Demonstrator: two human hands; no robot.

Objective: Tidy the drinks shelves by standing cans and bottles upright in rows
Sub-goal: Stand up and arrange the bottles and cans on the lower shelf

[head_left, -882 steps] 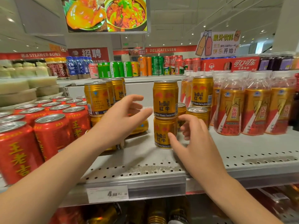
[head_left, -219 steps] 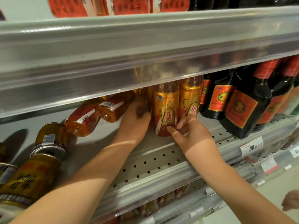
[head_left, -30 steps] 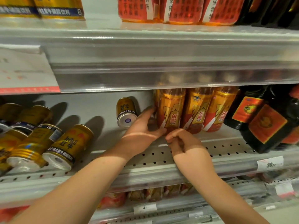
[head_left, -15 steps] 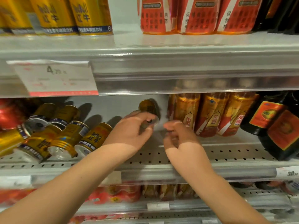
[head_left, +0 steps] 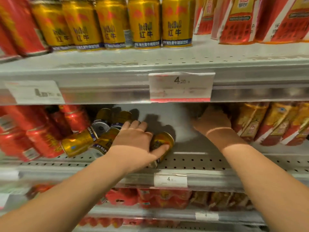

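Forearms reached in from the bottom of the frame over the front rail and its price tag [head_left: 170, 180]. Just past the rail, at centre, the left grip [head_left: 133, 143] lay over a gold can [head_left: 163, 139] that rested on its side on the perforated shelf [head_left: 192, 160]. The thumb was wrapped across the can's lower wall and the fingers spread over its far side, so it looked clasped, not merely touched.

The can probably handled as a full one would: rigid, fairly weighty, smooth-sided and quick to roll on flat metal, with a thin wall that would dent if it were knocked. The best hold was likely round the middle of the side wall, thumb opposite fingers, tipping it onto its base instead of pinching a rim.

Left of centre, more fallen gold cans [head_left: 78, 143] lay heaped against tilted red cans [head_left: 41, 136]. At centre right the right grip [head_left: 214, 121] reached deep under the upper shelf lip. Its fingers were hidden in shadow, so I could not tell whether it held anything. Orange-labelled bottles [head_left: 254, 121] stood just beside it. Along the top of the frame, standing gold cans [head_left: 145, 22] already formed a row.
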